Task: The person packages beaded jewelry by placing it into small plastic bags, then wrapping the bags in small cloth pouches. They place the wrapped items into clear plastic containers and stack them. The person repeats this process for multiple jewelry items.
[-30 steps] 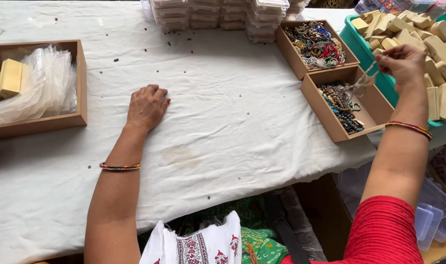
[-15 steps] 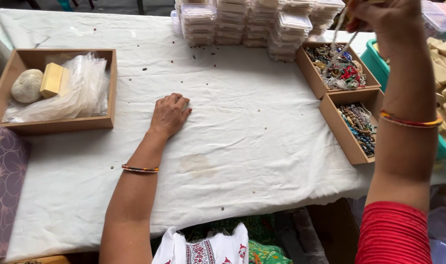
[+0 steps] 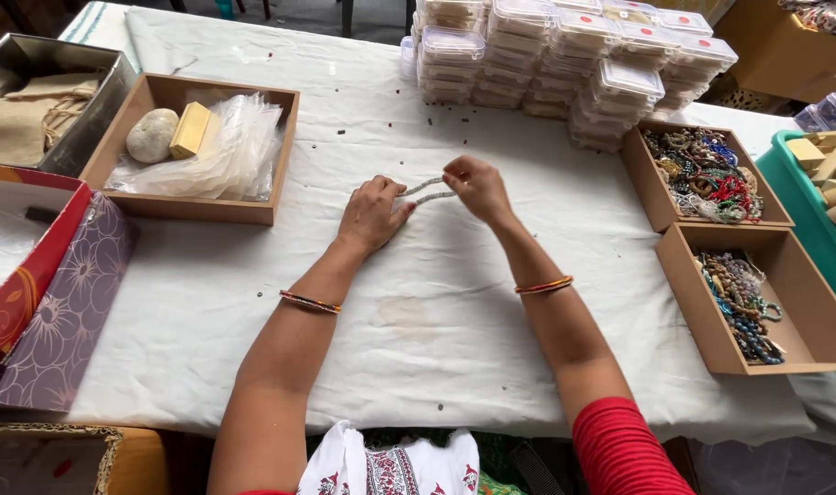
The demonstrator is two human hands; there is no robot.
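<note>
My left hand (image 3: 373,213) and my right hand (image 3: 476,186) meet over the middle of the white cloth-covered table (image 3: 455,302). Between them they stretch a thin pale beaded strand (image 3: 427,191), each hand pinching one end, just above the cloth. Both wrists carry thin bangles. Two brown trays of beaded jewellery, a far one (image 3: 702,174) and a near one (image 3: 748,298), lie to the right of my right hand.
Stacks of clear plastic boxes (image 3: 565,64) stand at the back. A wooden tray (image 3: 193,147) with a stone, a yellow block and plastic bags is at left, beside a metal tin (image 3: 42,101) and a floral box (image 3: 51,293). A teal crate (image 3: 826,202) sits far right.
My right hand came from the trays at the right to the middle of the table with the strand. My left hand lifted off the cloth and took its other end. The camera tilted.
</note>
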